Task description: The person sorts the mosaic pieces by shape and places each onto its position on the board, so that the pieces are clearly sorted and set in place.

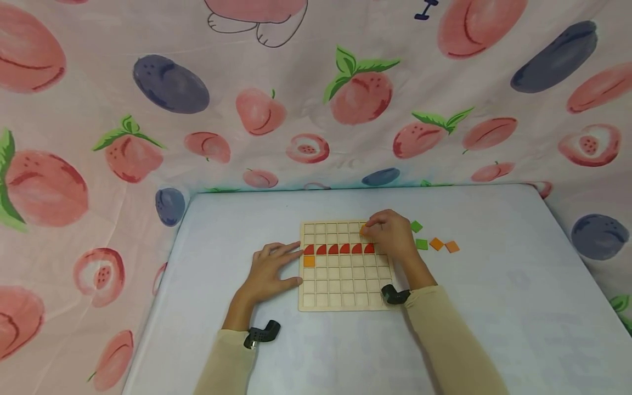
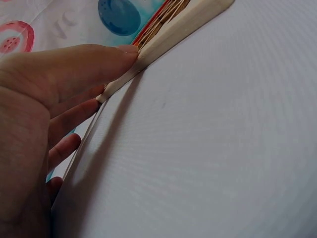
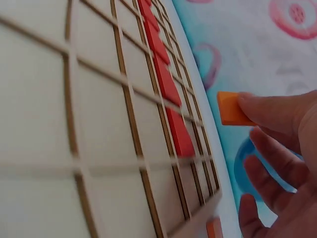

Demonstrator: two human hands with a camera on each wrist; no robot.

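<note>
Over the board's (image 1: 316,300) far right, in the head view, the right hand (image 1: 395,236) is holding an orange square (image 1: 362,230) beyond the red row (image 1: 333,249) (left hand (image 1: 269,271) farther off). In the left wrist view, spread fingers (image 2: 74,116) are touching the board, gripping nothing; in the right, fingers (image 3: 272,107) are pinching the square.

A small orange square (image 3: 229,111) is held above a flat wooden board (image 1: 346,286) covered in criss-cross lines.
</note>
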